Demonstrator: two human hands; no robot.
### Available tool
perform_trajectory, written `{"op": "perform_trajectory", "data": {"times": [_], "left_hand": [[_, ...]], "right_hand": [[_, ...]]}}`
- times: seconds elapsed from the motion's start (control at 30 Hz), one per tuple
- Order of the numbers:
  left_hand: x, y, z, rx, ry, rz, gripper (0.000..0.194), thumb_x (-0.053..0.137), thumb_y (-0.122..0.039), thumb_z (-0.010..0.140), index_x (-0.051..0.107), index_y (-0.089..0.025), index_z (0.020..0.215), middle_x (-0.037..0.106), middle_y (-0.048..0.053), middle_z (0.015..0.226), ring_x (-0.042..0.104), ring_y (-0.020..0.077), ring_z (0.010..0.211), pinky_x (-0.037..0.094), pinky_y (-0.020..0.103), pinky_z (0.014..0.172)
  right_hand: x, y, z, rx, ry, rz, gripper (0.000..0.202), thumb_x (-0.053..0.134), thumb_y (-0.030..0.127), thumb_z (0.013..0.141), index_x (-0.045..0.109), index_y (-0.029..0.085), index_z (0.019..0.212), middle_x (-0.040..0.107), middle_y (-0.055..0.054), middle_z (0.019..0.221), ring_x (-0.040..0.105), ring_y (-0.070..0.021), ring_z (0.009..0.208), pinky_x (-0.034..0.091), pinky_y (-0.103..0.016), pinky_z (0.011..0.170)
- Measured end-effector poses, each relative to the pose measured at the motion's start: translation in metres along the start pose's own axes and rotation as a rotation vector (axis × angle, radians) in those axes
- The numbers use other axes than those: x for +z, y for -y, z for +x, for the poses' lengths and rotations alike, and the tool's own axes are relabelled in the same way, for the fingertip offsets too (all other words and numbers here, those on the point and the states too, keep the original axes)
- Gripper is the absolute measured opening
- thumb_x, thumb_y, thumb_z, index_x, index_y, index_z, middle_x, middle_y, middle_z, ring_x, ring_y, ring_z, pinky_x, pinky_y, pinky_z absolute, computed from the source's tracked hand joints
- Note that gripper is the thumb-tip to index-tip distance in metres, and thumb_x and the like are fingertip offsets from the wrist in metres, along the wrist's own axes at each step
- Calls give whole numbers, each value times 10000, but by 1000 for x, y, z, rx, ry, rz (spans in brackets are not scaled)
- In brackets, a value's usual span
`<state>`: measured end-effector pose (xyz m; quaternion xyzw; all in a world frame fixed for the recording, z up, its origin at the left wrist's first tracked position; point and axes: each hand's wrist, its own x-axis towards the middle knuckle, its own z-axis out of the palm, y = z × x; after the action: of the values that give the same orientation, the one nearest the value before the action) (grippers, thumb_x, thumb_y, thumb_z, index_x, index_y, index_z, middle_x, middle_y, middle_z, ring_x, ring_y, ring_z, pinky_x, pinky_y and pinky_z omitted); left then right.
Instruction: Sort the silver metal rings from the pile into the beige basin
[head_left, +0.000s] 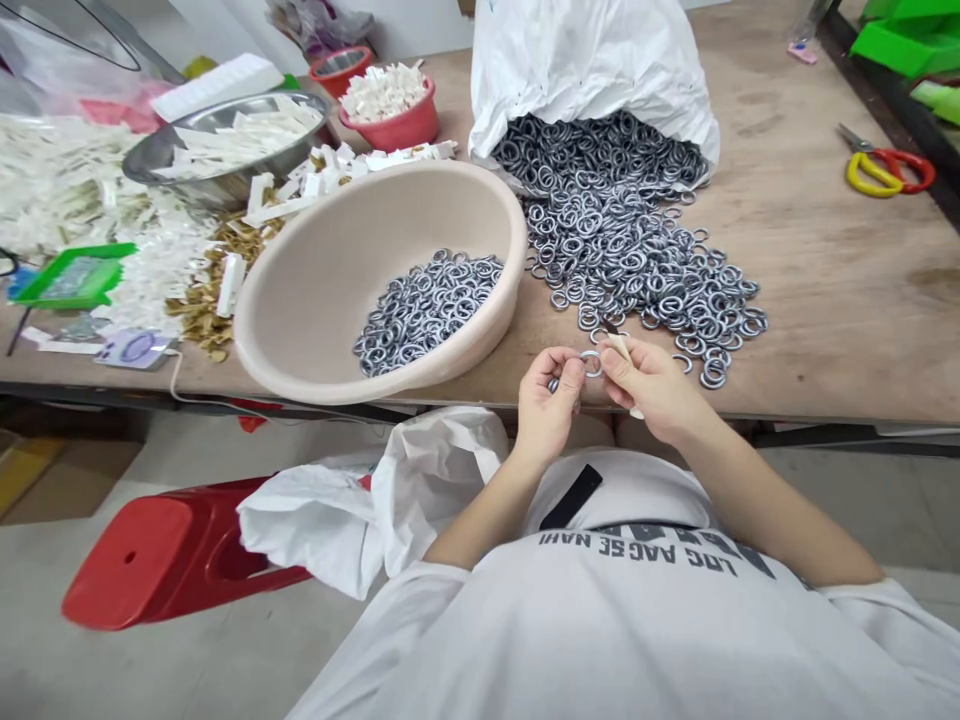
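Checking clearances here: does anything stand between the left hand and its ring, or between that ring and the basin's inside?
Nothing visible separates the left hand from the ring it pinches. Toward the inside, the basin wall nearest that hand stands between.

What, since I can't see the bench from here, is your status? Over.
Left hand: fingers pinching gray ring. Right hand: gripping slim pale-handled tool beside it. Loose ring pile close beyond both hands.

Small shiny grey round ring (592,364), hole visible, pinched in L hand (546,400) just beside R hand (651,388), which grips slim cream-handled tool w/ dark pointed tip (619,347), slanted, tip up & away from wearer, nr loose heap of similar grey rings (652,265).
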<state>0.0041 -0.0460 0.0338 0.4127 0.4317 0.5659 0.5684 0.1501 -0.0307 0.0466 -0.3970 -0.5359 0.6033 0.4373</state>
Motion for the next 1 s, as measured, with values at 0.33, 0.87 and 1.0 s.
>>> {"op": "perform_trajectory", "data": {"times": [0.33,0.87,1.0], "left_hand": [[9,-9,-12,-92,54,-86,418,647,-563,861,574,-176,722,523,-37,564,420,59,422,308,197,401],[13,-18,-13,-274,-82,-273,405,773,-507,755,549,-170,761,471,-66,605,403,35,438,300,151,347],[13,-18,-14,-272,-81,-267,412,773,-513,752,543,-170,753,447,-70,593,392,35,438,294,151,346]], "right_hand": [[19,-5,-15,-177,-117,-95,360,701,493,859,591,266,1115,624,-37,976,609,-176,757,547,-330,673],[11,1,-29,-480,-210,-1065,373,515,520,978,629,206,812,597,-26,775,530,-151,697,318,-291,625],[11,2,-28,-487,-216,-1084,400,509,538,977,635,206,793,591,-22,752,515,-147,679,302,-293,615]]}}
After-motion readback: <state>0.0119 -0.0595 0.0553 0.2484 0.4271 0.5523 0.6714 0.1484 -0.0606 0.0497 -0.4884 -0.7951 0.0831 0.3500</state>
